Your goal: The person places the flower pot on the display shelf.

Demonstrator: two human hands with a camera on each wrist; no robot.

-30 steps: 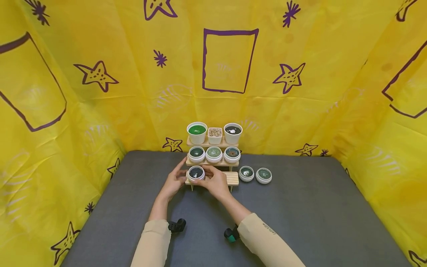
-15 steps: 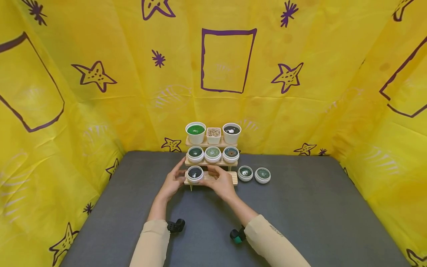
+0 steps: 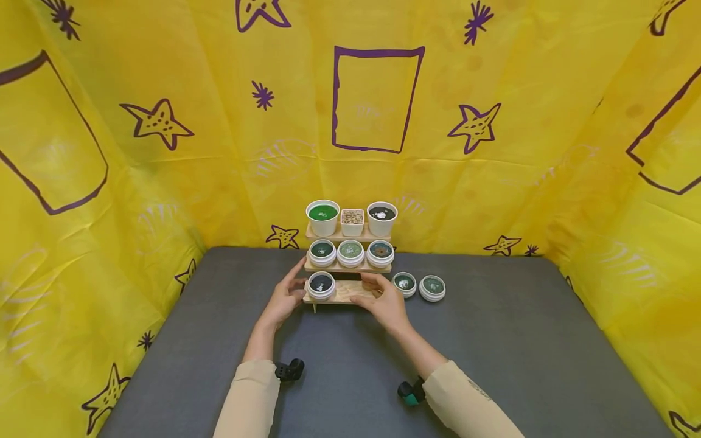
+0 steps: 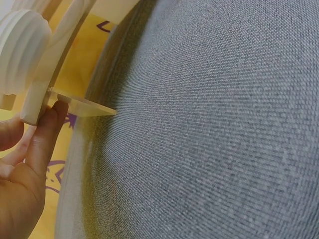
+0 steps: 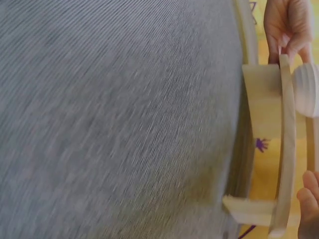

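Observation:
A three-tier wooden stand (image 3: pixel 345 294) holds white cups and jars of coloured contents. On the left of its bottom shelf sits a white ridged jar (image 3: pixel 321 286) with dark contents. My left hand (image 3: pixel 283 302) grips the left end of that shelf; in the left wrist view, fingers (image 4: pixel 42 137) reach under the board near its leg. My right hand (image 3: pixel 386 302) hovers over the shelf's right part, fingers slightly bent and apart from the jar. At the lower right edge of the right wrist view, only part of the right hand (image 5: pixel 310 199) shows, with nothing held.
Two white jars, one with dark green (image 3: pixel 404 283) and one with grey-green contents (image 3: pixel 432 288), stand right of the stand on the grey table (image 3: pixel 493 353). Several more containers fill the upper tiers, among them a green cup (image 3: pixel 323 214). A yellow patterned cloth (image 3: pixel 296 182) hangs behind.
My right hand has let go of the dark jar and moved right along the bottom shelf. The jar stays at the shelf's left end. My left hand keeps its place.

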